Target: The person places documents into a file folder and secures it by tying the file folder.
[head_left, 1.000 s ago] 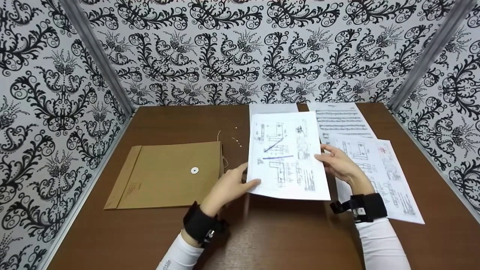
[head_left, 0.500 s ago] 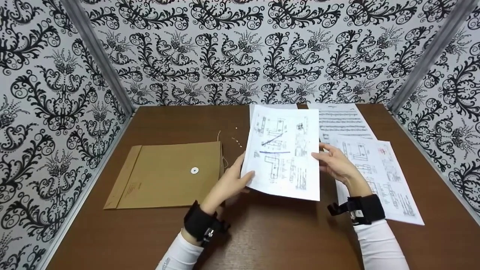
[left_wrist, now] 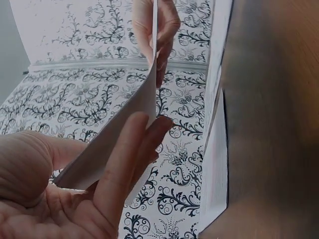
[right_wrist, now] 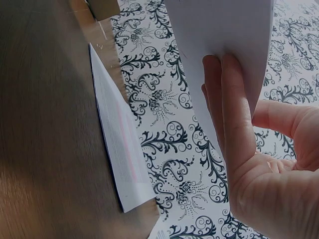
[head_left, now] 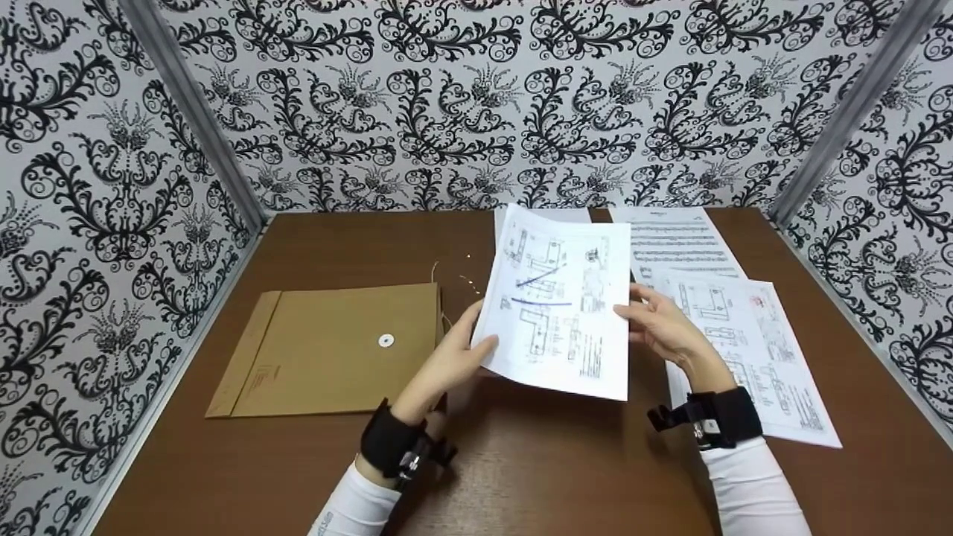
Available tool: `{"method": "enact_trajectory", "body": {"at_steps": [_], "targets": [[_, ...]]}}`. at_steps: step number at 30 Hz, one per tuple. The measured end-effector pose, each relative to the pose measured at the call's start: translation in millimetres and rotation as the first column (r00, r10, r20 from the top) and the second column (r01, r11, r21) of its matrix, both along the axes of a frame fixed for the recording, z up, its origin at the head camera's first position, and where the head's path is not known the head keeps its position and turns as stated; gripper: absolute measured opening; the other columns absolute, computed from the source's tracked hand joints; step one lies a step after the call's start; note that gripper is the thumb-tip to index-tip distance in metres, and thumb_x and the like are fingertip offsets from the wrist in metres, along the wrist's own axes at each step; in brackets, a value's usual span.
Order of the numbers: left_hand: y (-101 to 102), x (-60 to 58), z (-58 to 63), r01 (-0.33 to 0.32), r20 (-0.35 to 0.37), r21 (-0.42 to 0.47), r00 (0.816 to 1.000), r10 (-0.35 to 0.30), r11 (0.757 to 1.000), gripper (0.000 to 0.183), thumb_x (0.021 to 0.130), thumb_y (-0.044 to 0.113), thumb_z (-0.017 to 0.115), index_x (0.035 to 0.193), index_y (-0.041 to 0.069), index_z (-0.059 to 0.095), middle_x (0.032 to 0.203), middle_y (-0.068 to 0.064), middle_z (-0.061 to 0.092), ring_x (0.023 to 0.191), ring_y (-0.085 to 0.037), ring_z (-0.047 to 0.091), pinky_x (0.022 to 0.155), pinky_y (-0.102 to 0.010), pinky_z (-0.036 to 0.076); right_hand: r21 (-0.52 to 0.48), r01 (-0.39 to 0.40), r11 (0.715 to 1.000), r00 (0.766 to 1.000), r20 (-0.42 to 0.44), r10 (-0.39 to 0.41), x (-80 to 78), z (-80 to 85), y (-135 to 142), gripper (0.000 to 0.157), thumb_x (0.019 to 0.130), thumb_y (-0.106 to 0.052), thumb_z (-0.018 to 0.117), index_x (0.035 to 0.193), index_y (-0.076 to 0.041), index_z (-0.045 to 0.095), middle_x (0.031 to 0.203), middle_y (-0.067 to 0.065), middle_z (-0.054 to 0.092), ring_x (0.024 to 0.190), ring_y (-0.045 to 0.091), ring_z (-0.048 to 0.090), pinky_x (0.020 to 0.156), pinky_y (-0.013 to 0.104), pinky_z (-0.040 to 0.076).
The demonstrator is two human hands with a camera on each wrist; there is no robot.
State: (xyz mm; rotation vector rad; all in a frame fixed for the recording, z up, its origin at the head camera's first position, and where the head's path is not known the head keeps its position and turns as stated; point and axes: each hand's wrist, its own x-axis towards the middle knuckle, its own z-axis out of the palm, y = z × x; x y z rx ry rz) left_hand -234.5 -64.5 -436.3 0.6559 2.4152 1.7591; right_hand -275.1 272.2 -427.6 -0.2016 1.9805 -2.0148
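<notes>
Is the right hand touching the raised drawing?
Touching: the head view shows the right hand pinching the drawing at its edge, thumb on the printed face.

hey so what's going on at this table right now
A person's left hand and right hand pinch opposite edges of a purple-marked technical drawing, holding it tilted above the brown table. A brown string-tie envelope lies to the left; to the right lie another technical drawing and, beyond it, sheet music. A further sheet is mostly hidden behind the held drawing.
</notes>
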Motion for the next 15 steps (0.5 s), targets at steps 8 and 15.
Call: {"method": "enact_trajectory", "body": {"at_steps": [8,15], "targets": [[-5,-1.6,6.0,0.048,0.120,0.129,0.991,-0.063,0.991,0.061,0.101,0.000,0.048,0.157,-0.006,0.024,0.135,-0.037,0.057,0.102,-0.030,0.071,0.084,-0.043,0.063,-0.006,0.004,1.000,1.000,0.007,-0.004,1.0,1.6,0,0.066,0.104,-0.006,0.051,0.156,0.009,0.013,0.105,-0.012,0.075,0.094,0.006,0.074,0.080,0.026,0.062],[-10,-4.4,10.8,0.078,0.219,0.230,0.967,-0.129,0.970,0.062,0.102,-0.001,0.046,0.159,-0.004,0.022,0.130,-0.039,0.059,0.088,-0.014,0.072,0.081,-0.045,0.064,-0.021,0.004,1.000,1.000,0.016,-0.004,2.6,4.9,1,0.069,0.105,-0.008,0.052,0.158,0.007,0.010,0.104,-0.012,0.075,0.093,0.006,0.074,0.079,0.027,0.061]]}}
